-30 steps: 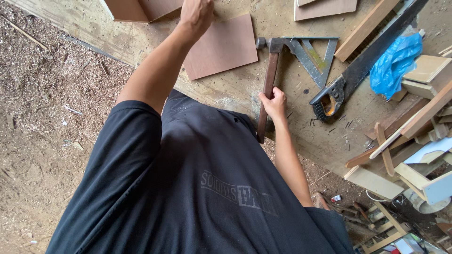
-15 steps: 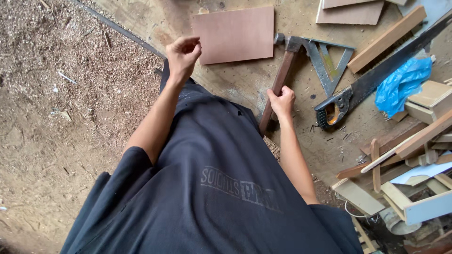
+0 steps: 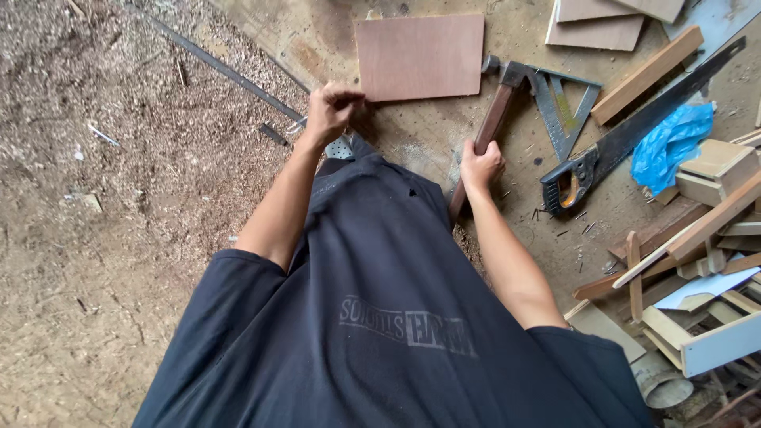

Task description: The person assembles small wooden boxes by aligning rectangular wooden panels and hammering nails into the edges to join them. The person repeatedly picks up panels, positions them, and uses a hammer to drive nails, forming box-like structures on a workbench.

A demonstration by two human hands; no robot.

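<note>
While the right hand is wrapped tight around the wooden handle of a hammer, the left hand is curled into a loose fist at the lower left corner of a flat brown board; its fingers are bent inward, and whether they pinch something small cannot be told. The hammer lies slanted on the dusty floor, its metal head up beside the board's right edge and touching a metal triangle square. The right fingers close fully round the lower part of the handle, thumb on top. One hand saw with a dark handle lies to the right of the square, its blade running up to the right. A crumpled blue plastic bag sits just beside the saw. At least two more flat boards lie at the top, near one long wooden strip. A pile of wood offcuts fills the right edge. One long dark metal bar crosses the sawdust on the left.
</note>
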